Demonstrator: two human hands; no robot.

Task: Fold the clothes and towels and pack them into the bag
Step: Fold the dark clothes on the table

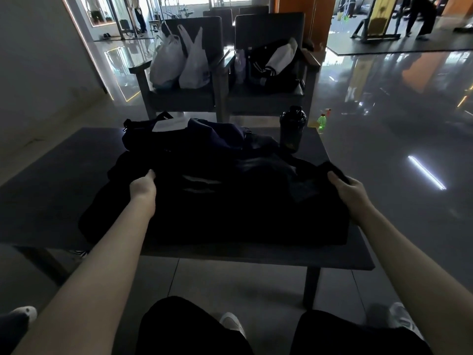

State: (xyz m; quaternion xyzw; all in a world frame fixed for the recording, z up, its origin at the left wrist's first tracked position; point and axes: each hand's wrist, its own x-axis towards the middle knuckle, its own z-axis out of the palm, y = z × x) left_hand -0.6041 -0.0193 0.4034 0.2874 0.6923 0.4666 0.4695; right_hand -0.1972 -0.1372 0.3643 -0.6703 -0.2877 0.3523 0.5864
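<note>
Folding is judged at an early stage: the left hand (142,185) and right hand (349,192) each grip an edge of the black fabric garment (243,213), spread centrally on the dark flat surface (64,155), unpacked, with the dark soft duffel bag (158,142) at 12 o'clock apparently partly filled.

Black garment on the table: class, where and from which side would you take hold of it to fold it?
Probably by its left and right edges, from the near side, as the left hand and right hand do: the garment lies spread wide across the table, its side edges free.
</note>
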